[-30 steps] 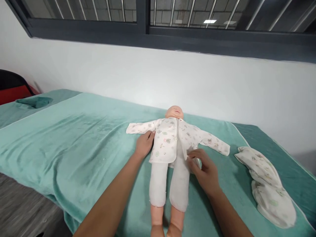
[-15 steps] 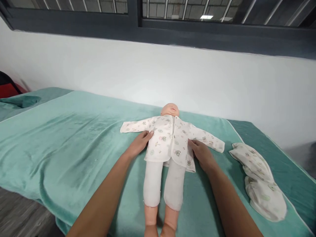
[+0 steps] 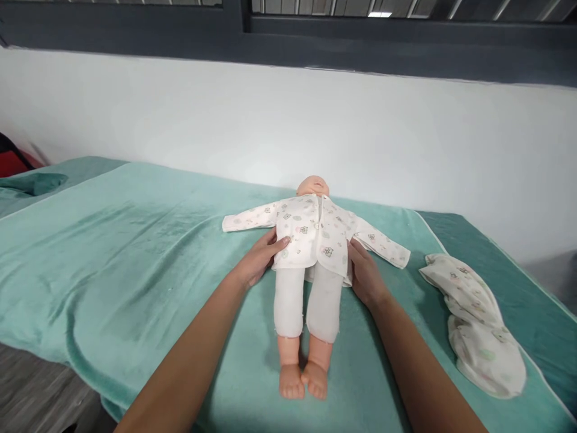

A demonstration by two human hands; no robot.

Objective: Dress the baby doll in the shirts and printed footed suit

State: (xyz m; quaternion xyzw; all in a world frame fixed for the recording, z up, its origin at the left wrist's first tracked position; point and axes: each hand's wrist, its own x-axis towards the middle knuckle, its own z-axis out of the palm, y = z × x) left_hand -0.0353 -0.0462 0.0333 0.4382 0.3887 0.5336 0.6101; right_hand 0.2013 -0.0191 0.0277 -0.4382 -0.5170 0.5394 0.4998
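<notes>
Left hand, right hand flank doll, touching shirt sides.

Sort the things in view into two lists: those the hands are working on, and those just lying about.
In hand: doll, its printed top, left hand and right hand at its sides.
Lying about: bundled printed garment, green towel, dark green cloth far left.

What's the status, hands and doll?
Left hand flat against doll at its waist, right hand opposite; neither grip closed. Doll face-up on green towel. Loose garment apart, to the right.
</notes>
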